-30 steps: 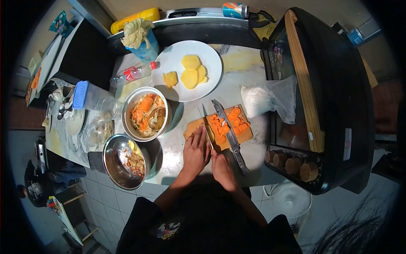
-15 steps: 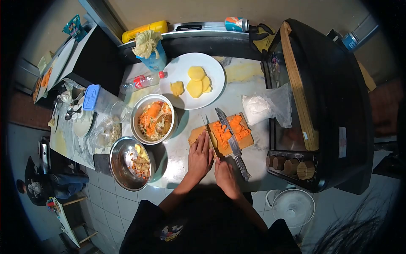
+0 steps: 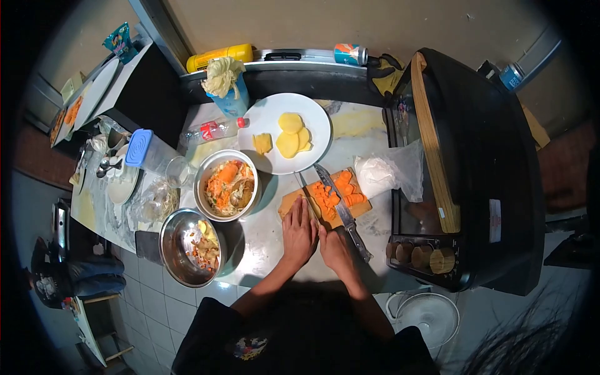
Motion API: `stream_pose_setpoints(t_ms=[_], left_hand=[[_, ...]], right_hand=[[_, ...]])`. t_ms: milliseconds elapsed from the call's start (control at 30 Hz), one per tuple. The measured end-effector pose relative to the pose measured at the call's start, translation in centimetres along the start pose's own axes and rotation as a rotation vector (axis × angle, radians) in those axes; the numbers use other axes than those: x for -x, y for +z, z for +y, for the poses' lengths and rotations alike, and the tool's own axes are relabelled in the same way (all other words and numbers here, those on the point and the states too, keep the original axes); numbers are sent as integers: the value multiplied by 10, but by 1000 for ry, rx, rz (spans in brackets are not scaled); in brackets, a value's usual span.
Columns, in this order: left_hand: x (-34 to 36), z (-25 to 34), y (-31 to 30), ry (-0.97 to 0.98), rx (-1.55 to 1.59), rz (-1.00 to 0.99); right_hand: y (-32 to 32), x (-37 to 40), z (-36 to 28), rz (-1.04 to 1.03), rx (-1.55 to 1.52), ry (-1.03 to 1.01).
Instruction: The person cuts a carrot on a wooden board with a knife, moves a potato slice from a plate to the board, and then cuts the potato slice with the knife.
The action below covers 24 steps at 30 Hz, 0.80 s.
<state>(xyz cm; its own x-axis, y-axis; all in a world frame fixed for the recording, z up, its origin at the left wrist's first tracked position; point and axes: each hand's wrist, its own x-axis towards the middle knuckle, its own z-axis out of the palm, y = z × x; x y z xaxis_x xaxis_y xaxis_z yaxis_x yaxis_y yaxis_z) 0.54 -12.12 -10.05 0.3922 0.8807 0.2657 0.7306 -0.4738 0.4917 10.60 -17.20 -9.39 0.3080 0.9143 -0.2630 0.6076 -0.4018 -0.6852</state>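
Note:
My right hand (image 3: 335, 250) is closed round the handle of a kitchen knife (image 3: 304, 187), its blade over the wooden cutting board (image 3: 292, 199). My left hand (image 3: 299, 235) lies on the board's left part, beside the blade. Its fingers are together and press on a pale yellow potato slice, mostly hidden beneath them. Chopped carrot (image 3: 325, 199) covers the middle and right of the board. Across it rests a second, larger knife (image 3: 342, 207), its handle off the near edge. Beyond the board, a white plate (image 3: 272, 112) carries several yellow potato slices (image 3: 289, 145).
Left of the board stand a pot (image 3: 199, 187) of shredded vegetables and a steel bowl (image 3: 167, 253) with peelings. A bag of white powder (image 3: 377, 175) sits before the black oven (image 3: 481, 187). A bottle (image 3: 212, 130) lies behind. A person (image 3: 78, 275) stands far left.
The view has tilted, so the counter things appear slightly lower. My hands stay at the board, with the knife's blade still beside my left fingers.

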Motion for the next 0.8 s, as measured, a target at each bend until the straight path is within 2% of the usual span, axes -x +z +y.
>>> stream_pose_setpoints(t_ms=[200, 367, 533, 800], left_hand=[[-1, -3, -5, -29, 111, 20], [-8, -11, -19, -12, 235, -79], [-12, -12, -28, -43, 268, -104], [-14, -10, -27, -53, 259, -76]], right_hand=[[-13, 2, 0, -60, -81, -65], [-18, 9, 1, -91, -6, -69], [-28, 14, 2, -29, -28, -62], [-24, 20, 4, -107, -36, -65]])
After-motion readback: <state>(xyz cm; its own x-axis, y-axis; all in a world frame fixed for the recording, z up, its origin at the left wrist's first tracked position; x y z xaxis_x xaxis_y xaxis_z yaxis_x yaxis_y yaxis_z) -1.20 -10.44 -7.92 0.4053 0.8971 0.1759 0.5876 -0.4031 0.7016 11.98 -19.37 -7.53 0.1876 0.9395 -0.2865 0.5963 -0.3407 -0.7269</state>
